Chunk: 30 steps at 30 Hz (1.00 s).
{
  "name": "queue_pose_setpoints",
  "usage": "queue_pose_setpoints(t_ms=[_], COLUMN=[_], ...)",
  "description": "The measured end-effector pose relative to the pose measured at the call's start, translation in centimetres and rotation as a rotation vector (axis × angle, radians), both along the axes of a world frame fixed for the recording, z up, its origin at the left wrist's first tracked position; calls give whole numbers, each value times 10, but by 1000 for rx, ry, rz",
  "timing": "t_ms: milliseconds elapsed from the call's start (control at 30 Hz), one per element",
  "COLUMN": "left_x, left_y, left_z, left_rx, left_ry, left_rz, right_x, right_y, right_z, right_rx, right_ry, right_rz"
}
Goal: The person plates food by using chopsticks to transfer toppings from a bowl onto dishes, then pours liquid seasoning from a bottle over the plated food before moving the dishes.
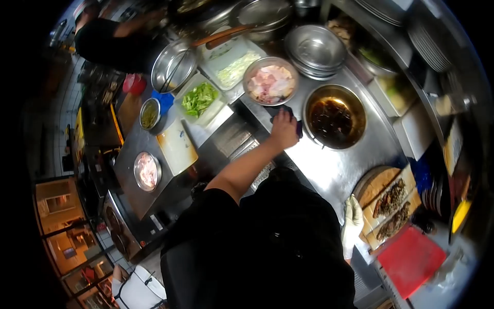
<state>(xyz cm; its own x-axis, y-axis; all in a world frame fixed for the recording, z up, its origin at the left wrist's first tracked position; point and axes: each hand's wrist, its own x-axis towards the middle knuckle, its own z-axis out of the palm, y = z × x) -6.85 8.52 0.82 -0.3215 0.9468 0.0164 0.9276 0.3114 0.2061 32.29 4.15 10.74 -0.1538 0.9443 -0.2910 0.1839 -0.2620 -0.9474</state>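
Observation:
My left hand (284, 130), bare, presses on a dark cloth (298, 130) on the steel counter, its fingers closed over the cloth. Just to the right stands a steel bowl of dark brown liquid (333, 116). Beyond the hand is a metal bowl of raw meat pieces (270, 81). In a pale glove, my right hand (352, 220) is beside the round wooden board (371, 186), fingers stretched upward, with nothing visible in them. Dark, herb-flecked pieces of meat (389, 198) lie on a light tray over the board. A thin brown stick (382, 193) lies alongside them.
A red cutting board (411, 260) lies at lower right. Stacked metal bowls (315, 47) stand at the back. Containers of chopped lettuce (198, 99) and shredded vegetable (235, 69) sit to the left. Another person (110, 38) works at upper left. Plates (429, 44) fill the right shelf.

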Motion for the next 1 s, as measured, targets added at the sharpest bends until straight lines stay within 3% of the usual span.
queue_pose_setpoints(t_ms=[67,133,167,233,300,333,400,533,633,667,700,733,767,800,867,1000], left_x=[7,15,20,19,13,23,35,37,53,55,52,71,48,43,66,109], left_y=[9,30,38,48,52,62,71,98,111,113,109,104,96,86,64,20], left_z=[-4,-20,-104,-97,-60,-46,-21,-10,-2,-4,-14,8,-24,-24,1,38], left_rx=[245,475,434,274,67,220,222,109,119,113,166,302,271,278,424,386], left_ry=[-40,-677,-889,-1188,-1669,-1865,-1737,-1826,-1910,-1862,-1795,-1711,-1479,-1363,-1133,-951], left_rz=[6,207,313,369,592,435,452,340,256,283,360,454,391,322,332,160], right_x=[-10,-34,-51,-49,-46,-42,-27,-2,54,76,100,123,144,185,265,358], right_y=[8,20,29,39,45,46,43,45,63,74,87,104,122,145,199,280], right_z=[13,55,71,79,84,88,79,94,92,87,83,86,102,73,20,-17], right_rx=[-30,-44,-9,108,199,118,232,85,107,168,169,173,114,184,233,285], right_ry=[60,-64,-206,-335,-311,-237,-245,5,-51,-25,154,333,433,395,566,504], right_rz=[-25,65,42,130,121,67,34,-230,-409,-493,-595,-682,-783,-874,-1036,-1167])
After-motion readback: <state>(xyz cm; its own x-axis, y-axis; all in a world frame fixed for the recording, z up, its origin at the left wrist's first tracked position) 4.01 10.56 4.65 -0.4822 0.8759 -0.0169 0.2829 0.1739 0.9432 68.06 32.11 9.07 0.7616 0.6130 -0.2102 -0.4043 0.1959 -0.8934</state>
